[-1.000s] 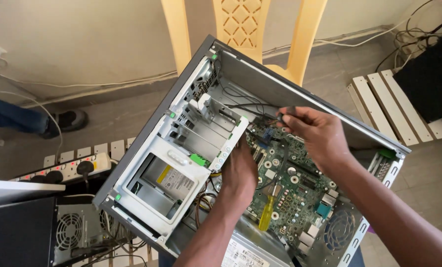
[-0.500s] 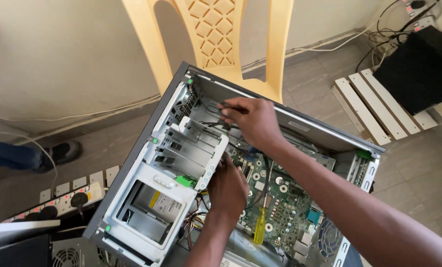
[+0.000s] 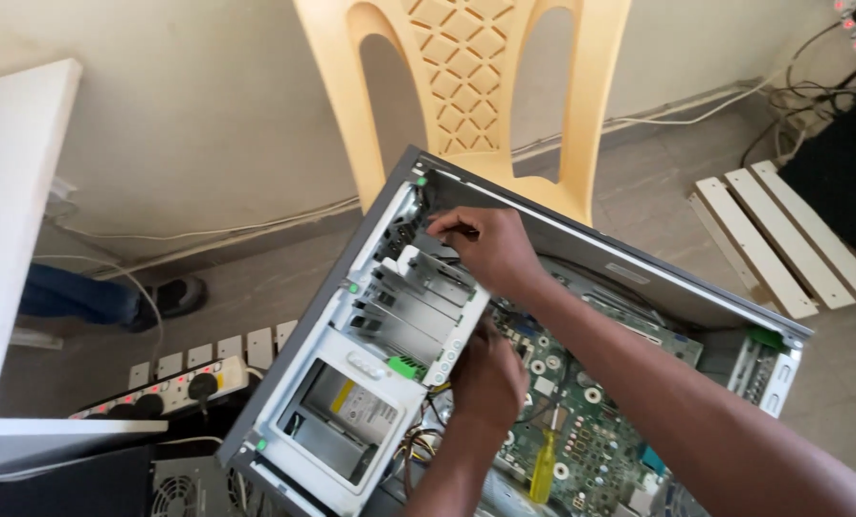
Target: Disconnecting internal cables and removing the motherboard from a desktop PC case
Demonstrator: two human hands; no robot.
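So there's an opened-up computer case (image 3: 639, 287) lying on its side on the floor, just in front of a yellow plastic chair (image 3: 485, 86), green motherboard (image 3: 591, 431) showing and a white drive cage (image 3: 390, 335) on the left half. The right hand (image 3: 490, 249) is reaching to the far left corner of the case with fingers curled, pinching something small there, though what exactly can't be made out. The left hand (image 3: 488, 378) is tucked down at the cage's right edge over the motherboard, fingers bent and hidden so its grip can't be told, with a yellow-handled screwdriver (image 3: 543, 464) lying on the board just nearer, and a white power strip (image 3: 174, 383) sits on the floor off to the left.
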